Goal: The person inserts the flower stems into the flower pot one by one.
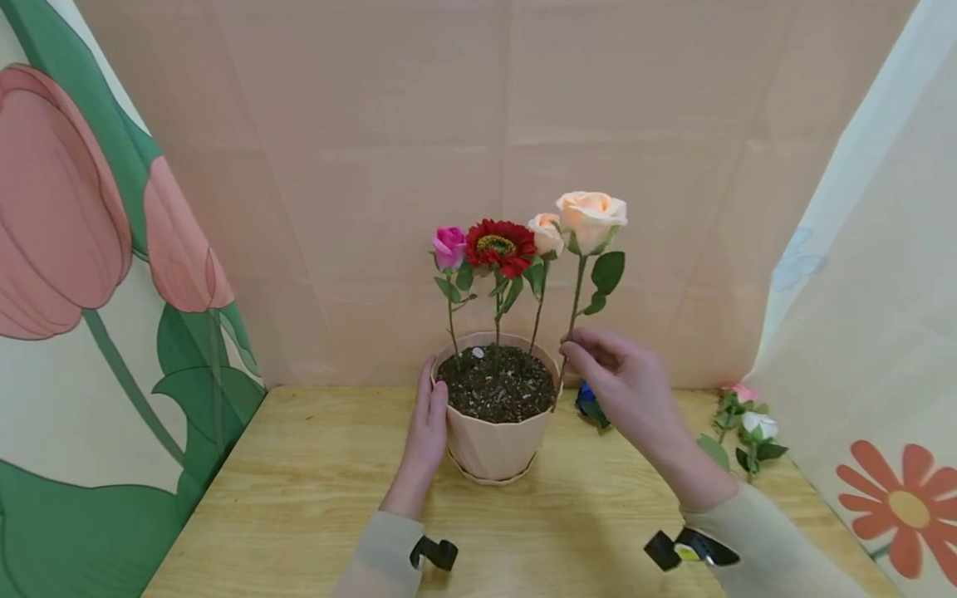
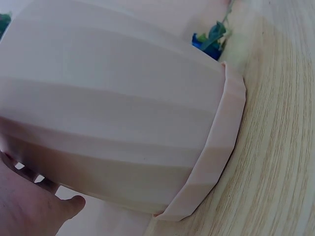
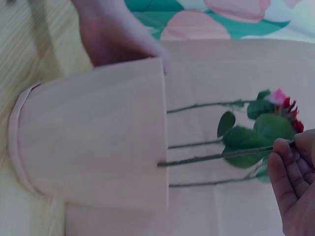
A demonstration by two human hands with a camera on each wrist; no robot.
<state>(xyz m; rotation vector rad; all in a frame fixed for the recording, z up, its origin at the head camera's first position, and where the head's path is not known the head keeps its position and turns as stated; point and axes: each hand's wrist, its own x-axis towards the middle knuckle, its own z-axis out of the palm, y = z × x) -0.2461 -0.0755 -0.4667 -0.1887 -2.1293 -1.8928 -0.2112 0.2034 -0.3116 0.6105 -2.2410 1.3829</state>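
A pale pink flowerpot (image 1: 489, 444) filled with dark soil (image 1: 504, 386) stands on its saucer (image 2: 216, 152). My left hand (image 1: 426, 428) rests along the pot's left side, its fingers fairly straight. My right hand (image 1: 628, 386) pinches the stem of a large peach rose (image 1: 591, 220) between thumb and fingertips. The stem's lower end (image 3: 160, 164) overlaps the pot's wall near the right rim; whether it touches cannot be told. A magenta rose (image 1: 449, 247), a dark red daisy-like flower (image 1: 501, 247) and a smaller peach rose (image 1: 547, 234) stand upright in the soil.
A blue flower (image 1: 591, 403) lies on the wooden table (image 1: 314, 498) behind and right of the pot. Near the right edge lie a pink flower (image 1: 740, 392) and a white rose (image 1: 758, 426). A pinkish cloth backdrop (image 1: 359, 166) hangs behind.
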